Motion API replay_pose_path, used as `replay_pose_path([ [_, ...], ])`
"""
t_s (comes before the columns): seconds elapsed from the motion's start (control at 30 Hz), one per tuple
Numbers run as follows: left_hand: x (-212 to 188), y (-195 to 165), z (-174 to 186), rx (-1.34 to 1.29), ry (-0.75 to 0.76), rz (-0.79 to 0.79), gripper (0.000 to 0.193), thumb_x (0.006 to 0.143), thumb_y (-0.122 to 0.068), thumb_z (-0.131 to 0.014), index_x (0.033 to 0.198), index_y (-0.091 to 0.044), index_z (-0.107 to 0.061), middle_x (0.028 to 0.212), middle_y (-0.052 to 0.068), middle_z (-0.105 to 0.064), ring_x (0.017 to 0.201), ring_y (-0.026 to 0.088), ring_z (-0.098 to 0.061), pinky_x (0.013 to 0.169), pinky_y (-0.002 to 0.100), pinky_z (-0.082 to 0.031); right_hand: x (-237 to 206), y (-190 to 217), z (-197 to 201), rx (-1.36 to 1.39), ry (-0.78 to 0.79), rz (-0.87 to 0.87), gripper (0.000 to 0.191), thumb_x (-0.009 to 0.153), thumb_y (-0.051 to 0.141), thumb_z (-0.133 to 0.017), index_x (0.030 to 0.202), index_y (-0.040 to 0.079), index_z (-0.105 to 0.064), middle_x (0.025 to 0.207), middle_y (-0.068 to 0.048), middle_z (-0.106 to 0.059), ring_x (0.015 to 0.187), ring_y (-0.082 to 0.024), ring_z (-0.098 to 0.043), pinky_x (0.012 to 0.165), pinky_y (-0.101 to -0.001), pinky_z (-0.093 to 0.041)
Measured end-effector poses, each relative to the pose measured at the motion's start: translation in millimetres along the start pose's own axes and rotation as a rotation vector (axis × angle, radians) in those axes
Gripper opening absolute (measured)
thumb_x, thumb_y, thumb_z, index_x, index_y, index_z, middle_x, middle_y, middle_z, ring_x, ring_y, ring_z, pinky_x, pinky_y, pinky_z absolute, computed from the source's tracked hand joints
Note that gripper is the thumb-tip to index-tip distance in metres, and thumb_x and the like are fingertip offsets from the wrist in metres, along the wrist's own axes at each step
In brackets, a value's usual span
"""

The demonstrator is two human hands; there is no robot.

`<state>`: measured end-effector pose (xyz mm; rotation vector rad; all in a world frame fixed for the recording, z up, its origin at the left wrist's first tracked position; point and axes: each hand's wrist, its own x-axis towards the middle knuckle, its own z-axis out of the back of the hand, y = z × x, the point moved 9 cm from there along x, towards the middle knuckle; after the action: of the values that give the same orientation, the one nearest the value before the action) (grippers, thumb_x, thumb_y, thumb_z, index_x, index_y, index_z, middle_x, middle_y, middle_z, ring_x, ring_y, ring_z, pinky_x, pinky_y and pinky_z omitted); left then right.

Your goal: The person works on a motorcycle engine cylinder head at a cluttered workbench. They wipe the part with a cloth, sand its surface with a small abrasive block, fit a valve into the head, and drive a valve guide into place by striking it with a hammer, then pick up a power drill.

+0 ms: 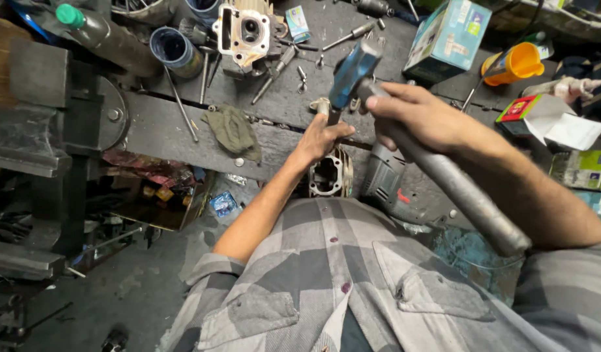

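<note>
My right hand [421,114] grips a hammer near its blue head [352,72]; the long grey metal handle [457,189] runs back toward my body. The head hovers just above my left hand [320,138]. That hand is closed around a thin dark metal rod [333,116], held upright over a finned engine cylinder [328,176] at the near edge of the bench. The cylinder's bore faces me.
A grey wooden bench [163,130] carries a green rag [234,130], a cylinder head [243,32], loose bolts and tools, a dark can [173,49], a cardboard box [447,39] and an orange funnel [512,63]. A vise [46,124] stands left. An electric drill [388,186] lies beside the cylinder.
</note>
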<state>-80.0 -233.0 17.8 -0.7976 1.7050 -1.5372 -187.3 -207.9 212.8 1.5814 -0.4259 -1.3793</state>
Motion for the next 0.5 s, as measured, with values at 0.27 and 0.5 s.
replay_pose_path([
  [0.27,-6,-17,-13,0.421,0.052,-0.733,0.012,0.092,-0.01,-0.065,0.099,-0.003,-0.073,0.076,0.012,-0.066,0.068,0.03,-0.062,0.061,0.042,-0.043,-79,90,53,-0.005,-0.349,0.716,0.035,0.105,0.037,-0.053,0.112,0.003,-0.057,0.073,-0.005,-0.061,0.057,-0.012,-0.059,0.049,-0.0286,-0.047],
  [0.5,-3,-10,-9,0.413,0.032,-0.594,0.012,0.094,-0.01,-0.065,0.1,-0.005,-0.074,0.077,0.012,-0.067,0.071,0.029,-0.064,0.063,0.04,-0.046,-36,81,50,-0.283,-0.322,0.846,0.037,0.108,0.038,-0.053,0.113,0.001,-0.058,0.08,-0.007,-0.062,0.067,-0.012,-0.061,0.061,-0.0295,-0.049],
])
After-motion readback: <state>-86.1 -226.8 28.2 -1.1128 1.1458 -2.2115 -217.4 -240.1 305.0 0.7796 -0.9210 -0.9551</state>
